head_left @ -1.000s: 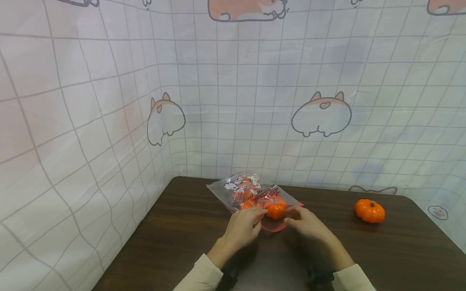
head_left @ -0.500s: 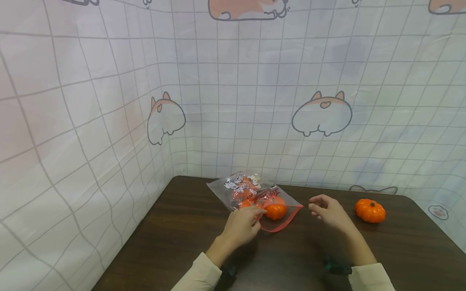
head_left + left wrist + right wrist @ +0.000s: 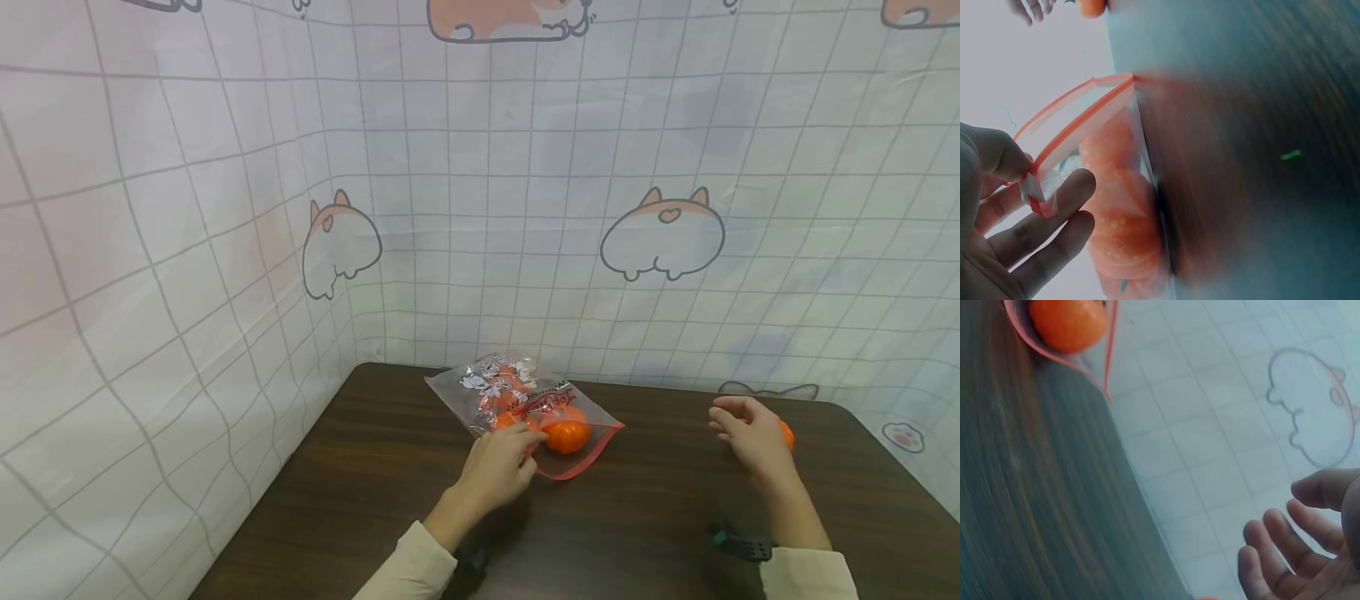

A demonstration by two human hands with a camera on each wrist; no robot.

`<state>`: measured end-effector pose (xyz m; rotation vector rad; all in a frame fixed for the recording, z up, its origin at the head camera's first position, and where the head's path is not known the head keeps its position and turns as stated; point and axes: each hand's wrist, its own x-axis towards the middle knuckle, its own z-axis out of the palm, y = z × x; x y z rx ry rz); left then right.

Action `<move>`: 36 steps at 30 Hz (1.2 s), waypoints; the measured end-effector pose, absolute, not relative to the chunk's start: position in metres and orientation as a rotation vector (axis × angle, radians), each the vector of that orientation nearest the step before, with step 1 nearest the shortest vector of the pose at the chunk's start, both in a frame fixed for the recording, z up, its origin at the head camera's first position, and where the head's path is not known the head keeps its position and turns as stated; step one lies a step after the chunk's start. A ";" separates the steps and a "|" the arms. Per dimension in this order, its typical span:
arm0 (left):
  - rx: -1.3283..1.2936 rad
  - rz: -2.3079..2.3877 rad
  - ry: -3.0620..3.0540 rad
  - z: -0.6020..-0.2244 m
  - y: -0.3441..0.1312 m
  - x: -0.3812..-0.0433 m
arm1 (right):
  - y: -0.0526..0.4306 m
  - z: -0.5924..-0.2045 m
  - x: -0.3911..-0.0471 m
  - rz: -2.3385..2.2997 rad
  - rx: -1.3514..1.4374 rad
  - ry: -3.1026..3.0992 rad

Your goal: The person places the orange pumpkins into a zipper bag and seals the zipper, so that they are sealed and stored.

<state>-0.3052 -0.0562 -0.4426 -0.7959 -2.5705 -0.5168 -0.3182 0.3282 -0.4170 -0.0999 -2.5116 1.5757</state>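
Note:
A clear plastic zip bag [image 3: 459, 393] with a red-edged mouth lies at the table's back, several orange toy pumpkins [image 3: 566, 432] inside. My left hand [image 3: 489, 471] pinches the left end of its mouth between thumb and finger. In the left wrist view the red zip edge [image 3: 1082, 120] gapes apart, and pumpkins [image 3: 1124, 225] show through the film. My right hand [image 3: 761, 446] holds nothing; its fingers are loosely bent in the right wrist view. It hovers over a loose orange pumpkin [image 3: 787, 435], hiding most of it from the head view.
The dark wooden table [image 3: 622, 533] ends at the back against a white gridded cloth [image 3: 510, 208] with cartoon dogs. The cloth also runs along the left side. A dark band [image 3: 742, 546] circles the right wrist.
My right hand has left the bag's right side and moved right to the loose pumpkin. The bag's right corner now shows. My left hand stays at the bag's edge.

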 end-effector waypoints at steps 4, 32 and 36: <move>-0.796 -0.516 -2.561 -0.444 -0.057 -0.306 | 0.341 -0.420 -0.316 1.591 -0.282 -2.404; -0.818 -0.519 -2.569 -0.442 -0.060 -0.307 | 0.399 -0.475 -0.320 1.584 -0.695 -2.445; -0.820 -0.518 -2.568 -0.443 -0.060 -0.307 | 0.401 -0.474 -0.322 1.592 -0.683 -2.469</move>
